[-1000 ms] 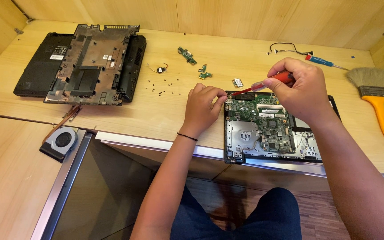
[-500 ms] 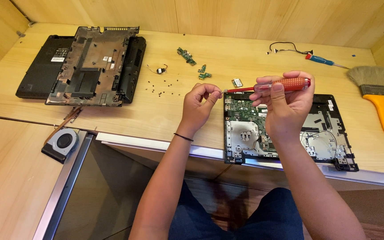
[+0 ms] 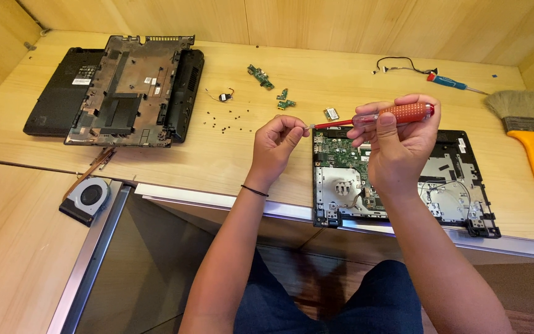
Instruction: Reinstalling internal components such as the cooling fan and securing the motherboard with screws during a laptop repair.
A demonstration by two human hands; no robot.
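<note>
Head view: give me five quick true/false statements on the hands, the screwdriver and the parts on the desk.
1. The right hand holds a red-handled screwdriver. True.
2. The left hand grips the paintbrush. False: the yellow-handled brush lies untouched at the desk's right end; the left fingers are at the screwdriver's tip.
3. The laptop motherboard base lies under the hands. True.
4. The cooling fan sits on the motherboard. False: it lies on the lower left surface.
5. The blue screwdriver is in a hand. False: it lies on the desk.
</note>
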